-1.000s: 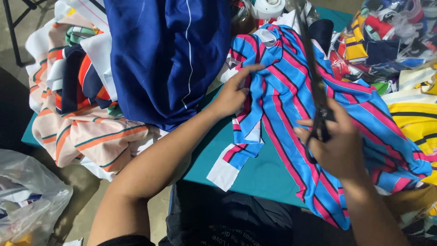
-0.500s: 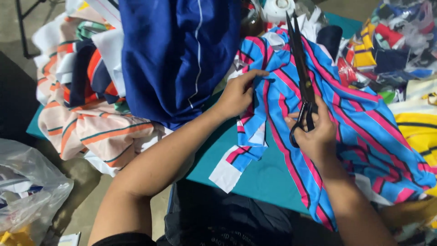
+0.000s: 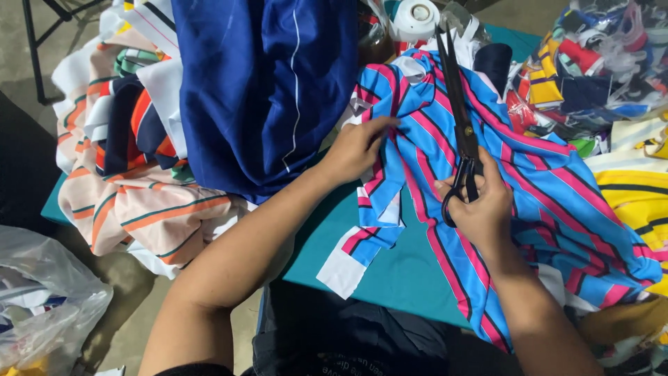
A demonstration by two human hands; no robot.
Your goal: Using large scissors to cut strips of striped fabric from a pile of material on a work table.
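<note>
A blue fabric with pink and black stripes [image 3: 557,188] lies spread over a teal table [image 3: 396,271]. My left hand [image 3: 355,150] presses and pinches a fold of this striped fabric near its upper left part. My right hand [image 3: 480,205] grips the handles of long black scissors [image 3: 459,111], whose closed blades point away from me over the fabric. A loose striped strip with a white end [image 3: 362,244] hangs toward the table's near edge.
A dark blue cloth [image 3: 271,90] is heaped to the left, beside a pile of striped garments [image 3: 132,174]. Mixed fabric scraps [image 3: 591,69] fill the right side, with yellow striped cloth [image 3: 637,202]. A white tape roll [image 3: 416,14] sits at the back. A plastic bag [image 3: 42,306] lies on the floor.
My right hand has drawn the scissors back along the striped fabric, and the blades now lie higher across it. My left hand shifted slightly up the fold.
</note>
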